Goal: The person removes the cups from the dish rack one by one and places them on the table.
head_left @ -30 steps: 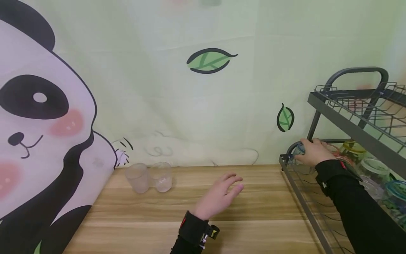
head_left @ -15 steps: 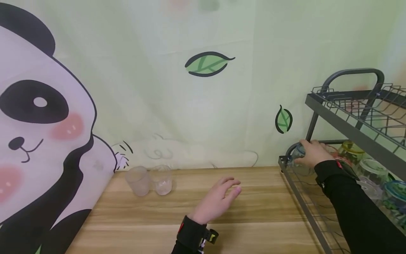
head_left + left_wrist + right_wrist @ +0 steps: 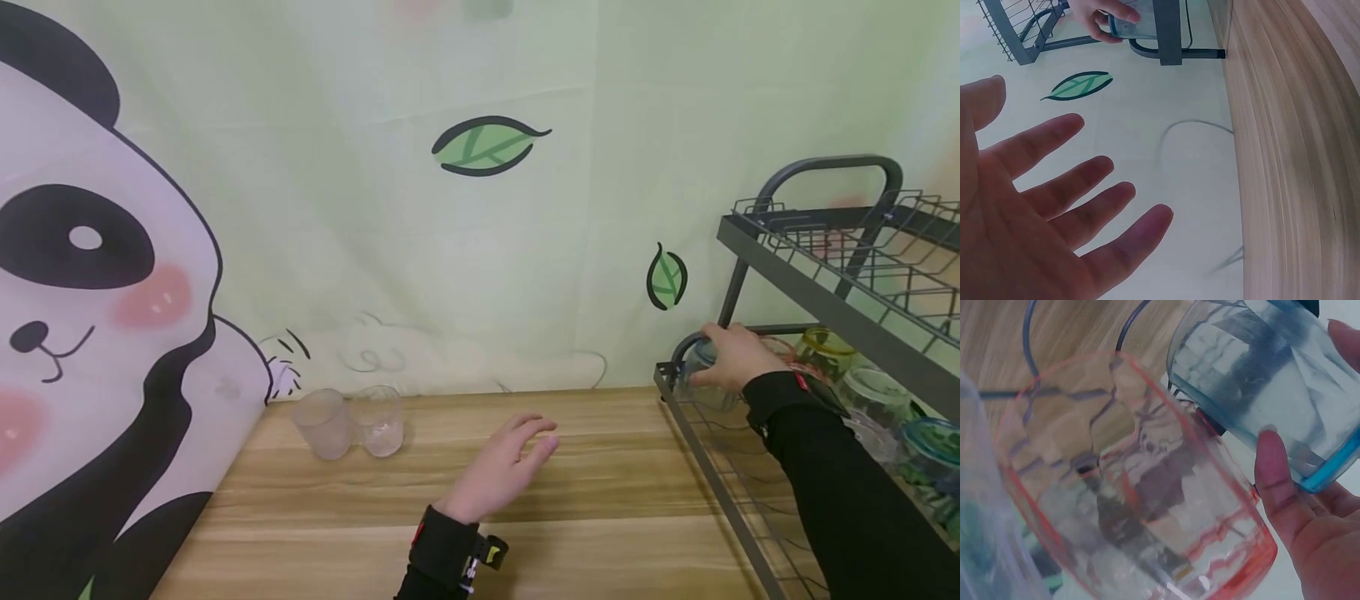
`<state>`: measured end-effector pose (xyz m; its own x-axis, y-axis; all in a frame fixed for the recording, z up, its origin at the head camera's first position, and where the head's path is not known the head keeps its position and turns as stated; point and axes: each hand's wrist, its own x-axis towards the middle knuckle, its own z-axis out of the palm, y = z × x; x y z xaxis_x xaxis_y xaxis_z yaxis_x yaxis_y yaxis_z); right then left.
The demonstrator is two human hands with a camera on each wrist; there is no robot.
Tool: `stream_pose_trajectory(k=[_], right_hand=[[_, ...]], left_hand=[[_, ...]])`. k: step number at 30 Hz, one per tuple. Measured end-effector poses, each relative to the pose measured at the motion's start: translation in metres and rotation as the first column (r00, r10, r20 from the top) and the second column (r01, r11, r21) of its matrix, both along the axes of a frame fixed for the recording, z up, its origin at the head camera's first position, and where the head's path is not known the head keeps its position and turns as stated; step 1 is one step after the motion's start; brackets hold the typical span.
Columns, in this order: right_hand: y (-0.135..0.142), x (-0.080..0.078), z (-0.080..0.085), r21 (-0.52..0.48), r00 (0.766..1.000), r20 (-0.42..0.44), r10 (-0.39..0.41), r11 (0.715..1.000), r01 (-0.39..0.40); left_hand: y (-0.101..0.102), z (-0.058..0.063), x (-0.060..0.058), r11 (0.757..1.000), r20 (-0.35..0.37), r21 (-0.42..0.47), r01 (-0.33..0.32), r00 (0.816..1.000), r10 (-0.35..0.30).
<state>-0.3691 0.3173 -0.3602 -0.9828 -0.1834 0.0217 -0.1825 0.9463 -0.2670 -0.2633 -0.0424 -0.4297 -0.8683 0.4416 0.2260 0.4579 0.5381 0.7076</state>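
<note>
My right hand [image 3: 738, 358] grips a clear, blue-tinted cup [image 3: 1272, 387] at the far left end of the rack's lower shelf. In the right wrist view the thumb lies along the cup's near side, and other fingers show behind its bright blue edge. Beside that cup is a clear, red-tinted cup [image 3: 1147, 469], apart from the fingers. My left hand [image 3: 495, 471] hovers above the wooden table with its fingers spread and relaxed, holding nothing. Two frosted clear cups [image 3: 381, 421] stand to its left near the wall.
A dark metal wire rack [image 3: 832, 283] stands at the right, its upper shelf overhanging my right forearm. More cups, including a yellow-rimmed one [image 3: 825, 350] and a blue-rimmed one [image 3: 933, 446], fill the lower shelf. A printed cloth [image 3: 517, 250] hangs behind the wooden table [image 3: 600, 483].
My left hand has drifted slightly left. The right hand keeps its grip on the blue-tinted cup with hardly any movement, and the head view has shifted a little.
</note>
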Motion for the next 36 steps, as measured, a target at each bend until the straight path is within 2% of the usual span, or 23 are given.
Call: stream_pose_trajectory(k=[6, 12, 18, 23, 31, 36], right_hand=[[0.001, -0.001, 0.007, 0.027, 1.000, -0.008, 0.026, 0.999, -0.025], [-0.005, -0.001, 0.030, 0.018, 0.997, -0.046, 0.060, 0.998, -0.059], [-0.022, 0.005, 0.054, 0.034, 0.993, -0.079, 0.088, 0.996, -0.085], [-0.043, 0.013, 0.067, 0.055, 0.986, -0.113, 0.119, 0.992, -0.113], [-0.103, 0.026, 0.062, 0.007, 0.966, -0.184, 0.179, 0.984, -0.181], [-0.137, 0.038, 0.054, 0.042, 0.934, -0.238, 0.267, 0.963, -0.265]], left_hand=[[0.000, -0.001, 0.000, 1.000, 0.005, -0.008, 0.004, 1.000, -0.004], [0.000, -0.001, 0.000, 1.000, 0.015, 0.005, -0.001, 1.000, 0.001], [-0.002, -0.001, -0.001, 1.000, 0.004, 0.021, 0.000, 1.000, 0.000], [-0.003, -0.003, -0.003, 0.999, 0.032, 0.051, -0.006, 0.999, 0.005], [-0.007, -0.003, -0.005, 0.983, 0.064, 0.171, -0.068, 0.996, 0.058], [-0.009, -0.002, -0.006, 0.968, 0.093, 0.222, -0.117, 0.991, 0.098]])
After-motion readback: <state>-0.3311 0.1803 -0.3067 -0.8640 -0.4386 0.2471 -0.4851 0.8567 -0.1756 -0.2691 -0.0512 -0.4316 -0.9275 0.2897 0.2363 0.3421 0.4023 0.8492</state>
